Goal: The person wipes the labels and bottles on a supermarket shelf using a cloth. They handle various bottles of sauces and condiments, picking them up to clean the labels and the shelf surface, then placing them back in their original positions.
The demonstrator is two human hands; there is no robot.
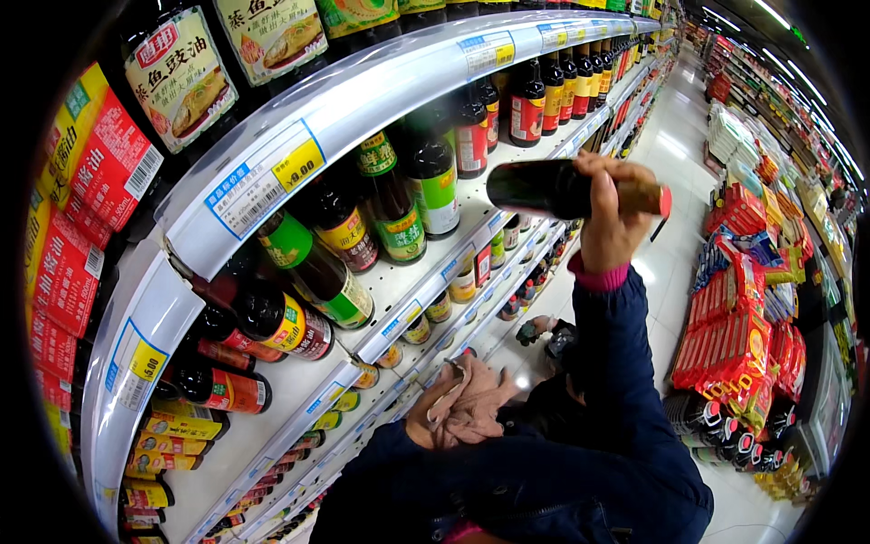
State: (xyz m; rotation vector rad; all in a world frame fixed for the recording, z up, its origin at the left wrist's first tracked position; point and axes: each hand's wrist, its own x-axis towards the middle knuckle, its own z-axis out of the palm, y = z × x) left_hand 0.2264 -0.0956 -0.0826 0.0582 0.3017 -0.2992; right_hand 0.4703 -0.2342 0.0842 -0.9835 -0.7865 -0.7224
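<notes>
My right hand [615,211] grips a dark glass sauce bottle [533,187] around its neck, with the thumb along the near side. The bottle lies almost level in the air; its base points toward the shelf and its red cap [665,201] points to the aisle. Lower down, my left hand [423,416] clutches a crumpled dusty-pink cloth [469,404] that covers most of its fingers. Beside the held bottle, soy sauce bottles stand on the shelf [370,279], including one with a green and white label [435,194] and one with a red label [471,136].
A curved price rail [380,95] fronts the shelf above. Jars [438,306] fill lower shelves. Across the tiled aisle floor [673,143] are stacked red packets [727,347] and large dark bottles with handles [720,428]. A dark item [527,333] near my feet is unclear.
</notes>
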